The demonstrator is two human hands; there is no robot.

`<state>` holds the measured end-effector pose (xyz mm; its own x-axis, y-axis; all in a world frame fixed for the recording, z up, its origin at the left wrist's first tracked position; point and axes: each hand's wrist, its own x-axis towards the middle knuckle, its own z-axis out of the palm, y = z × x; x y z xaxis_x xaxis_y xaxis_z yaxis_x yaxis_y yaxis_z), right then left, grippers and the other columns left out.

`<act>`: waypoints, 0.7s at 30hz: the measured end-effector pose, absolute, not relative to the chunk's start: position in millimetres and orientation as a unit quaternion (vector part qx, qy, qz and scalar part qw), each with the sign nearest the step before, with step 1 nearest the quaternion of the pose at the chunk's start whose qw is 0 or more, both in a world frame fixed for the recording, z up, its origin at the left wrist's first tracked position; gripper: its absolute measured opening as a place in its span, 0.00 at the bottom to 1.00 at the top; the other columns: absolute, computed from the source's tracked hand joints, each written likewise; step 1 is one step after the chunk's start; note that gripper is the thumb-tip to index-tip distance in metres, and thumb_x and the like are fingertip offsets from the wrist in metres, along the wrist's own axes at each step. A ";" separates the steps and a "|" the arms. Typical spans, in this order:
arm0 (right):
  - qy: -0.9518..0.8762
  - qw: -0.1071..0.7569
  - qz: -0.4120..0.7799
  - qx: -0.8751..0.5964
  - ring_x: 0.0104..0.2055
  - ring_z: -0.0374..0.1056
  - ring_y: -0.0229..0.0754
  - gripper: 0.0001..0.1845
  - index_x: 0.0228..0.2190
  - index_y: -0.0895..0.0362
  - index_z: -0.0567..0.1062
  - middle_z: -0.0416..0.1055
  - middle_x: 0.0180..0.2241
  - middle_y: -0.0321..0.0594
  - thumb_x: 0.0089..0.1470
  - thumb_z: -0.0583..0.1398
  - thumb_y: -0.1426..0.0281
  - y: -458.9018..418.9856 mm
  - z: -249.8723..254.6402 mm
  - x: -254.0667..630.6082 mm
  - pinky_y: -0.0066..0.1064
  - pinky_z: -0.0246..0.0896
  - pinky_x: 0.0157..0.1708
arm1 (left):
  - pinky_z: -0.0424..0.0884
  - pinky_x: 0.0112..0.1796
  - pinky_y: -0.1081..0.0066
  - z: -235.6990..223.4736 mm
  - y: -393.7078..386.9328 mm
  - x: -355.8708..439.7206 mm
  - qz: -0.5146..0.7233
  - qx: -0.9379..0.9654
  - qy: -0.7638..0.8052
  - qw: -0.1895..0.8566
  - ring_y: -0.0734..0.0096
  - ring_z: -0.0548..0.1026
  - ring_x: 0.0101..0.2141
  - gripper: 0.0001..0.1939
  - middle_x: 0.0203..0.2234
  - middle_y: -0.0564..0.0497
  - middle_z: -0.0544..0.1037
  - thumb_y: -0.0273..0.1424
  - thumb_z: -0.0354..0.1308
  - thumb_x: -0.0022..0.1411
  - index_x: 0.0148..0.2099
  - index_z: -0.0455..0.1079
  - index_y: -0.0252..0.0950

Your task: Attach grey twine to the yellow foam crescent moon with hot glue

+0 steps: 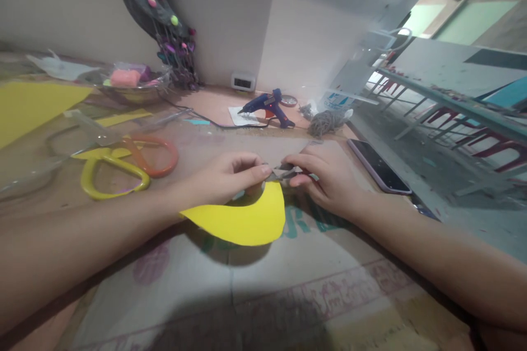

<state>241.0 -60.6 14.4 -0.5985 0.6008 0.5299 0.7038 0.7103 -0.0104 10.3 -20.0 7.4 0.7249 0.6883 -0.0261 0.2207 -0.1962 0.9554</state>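
Observation:
A yellow crescent-shaped sheet (242, 222), paper or foam, hangs from the pinched thumb and fingers of my left hand (234, 173). Its upper end meets a small grey bit (274, 176) at my left fingertips. My right hand (323, 178) is closed close by, thumb and forefinger pinching a small dark grey item (288, 171). Blur keeps me from telling what that item is, or whether it joins the grey bit. Both hands are over a printed cardboard sheet (185, 290).
Scissors with yellow and orange handles (154, 156) lie left, near a yellow sheet (33, 104). A blue glue gun (267, 105) rests behind my hands, its cord running left. Grey yarn (327, 122) and a phone (379, 165) are at right, by the table edge.

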 end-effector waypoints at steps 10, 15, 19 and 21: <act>-0.886 0.252 -0.125 -0.368 0.29 0.61 0.39 0.16 0.39 0.57 0.74 0.69 0.27 0.40 0.62 0.53 0.59 -58.8 9.7 241.6 0.32 0.50 0.31 | 0.57 0.22 0.78 14.5 -26.2 12.9 0.239 0.769 0.333 0.490 0.78 0.63 0.22 0.15 0.19 0.56 0.66 0.39 0.52 0.62 0.28 0.66 0.34; -0.888 0.251 -0.122 -0.364 0.29 0.61 0.40 0.17 0.38 0.59 0.75 0.69 0.27 0.40 0.63 0.53 0.59 -58.7 10.4 240.5 0.32 0.49 0.30 | 0.57 0.22 0.77 16.7 -27.3 13.2 0.241 0.769 0.348 0.479 0.77 0.63 0.21 0.16 0.18 0.56 0.66 0.39 0.52 0.61 0.27 0.65 0.34; -0.888 0.252 -0.120 -0.366 0.30 0.62 0.40 0.17 0.38 0.58 0.75 0.69 0.27 0.40 0.62 0.53 0.60 -58.2 9.9 240.4 0.32 0.49 0.30 | 0.58 0.22 0.77 16.0 -27.1 12.7 0.246 0.773 0.343 0.474 0.77 0.64 0.21 0.16 0.19 0.56 0.67 0.40 0.52 0.61 0.27 0.66 0.34; -0.887 0.253 -0.119 -0.367 0.30 0.62 0.40 0.17 0.38 0.58 0.75 0.69 0.27 0.40 0.62 0.53 0.60 -58.1 9.3 240.4 0.32 0.49 0.30 | 0.58 0.22 0.77 15.3 -26.9 12.6 0.246 0.773 0.342 0.474 0.77 0.64 0.21 0.16 0.19 0.56 0.67 0.40 0.52 0.61 0.27 0.66 0.34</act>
<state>240.4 -58.1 9.3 -0.6027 0.5904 0.5369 0.7109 0.7029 0.0250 12.6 -26.9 15.3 0.6446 0.7624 0.0563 0.2955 -0.3164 0.9014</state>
